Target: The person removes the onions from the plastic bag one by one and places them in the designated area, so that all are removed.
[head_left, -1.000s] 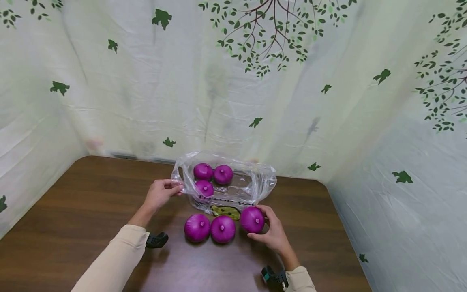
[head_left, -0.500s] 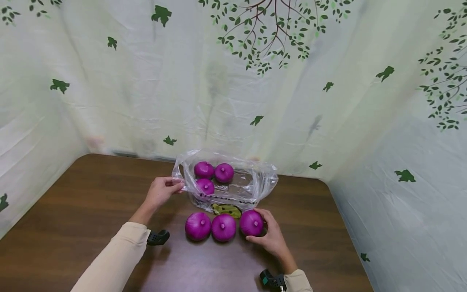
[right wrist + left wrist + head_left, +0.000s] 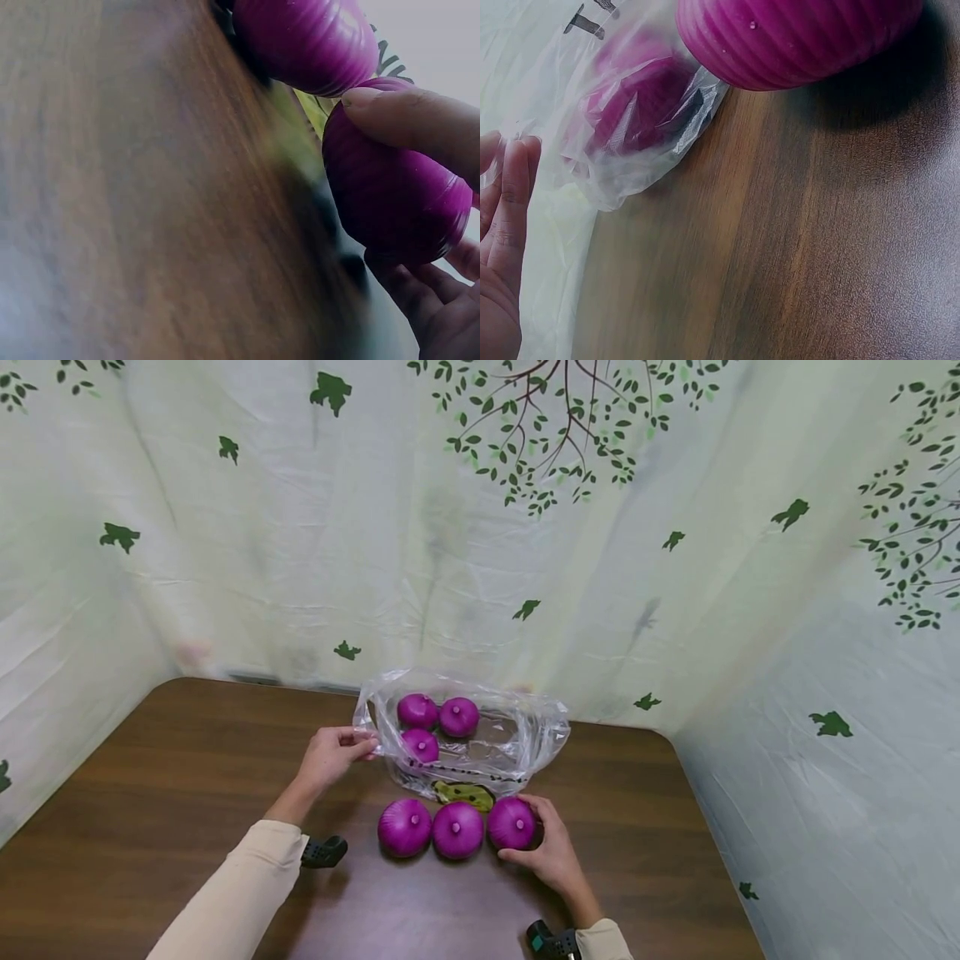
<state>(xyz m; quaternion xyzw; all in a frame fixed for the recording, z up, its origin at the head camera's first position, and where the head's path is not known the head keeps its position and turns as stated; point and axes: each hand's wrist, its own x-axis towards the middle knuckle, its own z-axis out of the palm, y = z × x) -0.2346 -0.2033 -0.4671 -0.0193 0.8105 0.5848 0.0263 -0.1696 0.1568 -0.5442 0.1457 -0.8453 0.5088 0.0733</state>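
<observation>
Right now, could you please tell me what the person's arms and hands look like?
The left hand and right hand are ungloved, with cream sleeves. The left wrist device is black; the right wrist device, also black, has a teal patch.

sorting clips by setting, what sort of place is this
Probably a curtained-off tabletop filming corner: leaf-printed sheeting hangs behind and beside a brown table, and black wrist devices hint at recording.

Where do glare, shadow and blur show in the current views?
Head: pale sheen on the near tabletop; left wrist: dark shadow beside the nearest purple item, whitish glare along the right edge of the wood; right wrist: much of the wood blurred, the held purple item clearer.
</observation>
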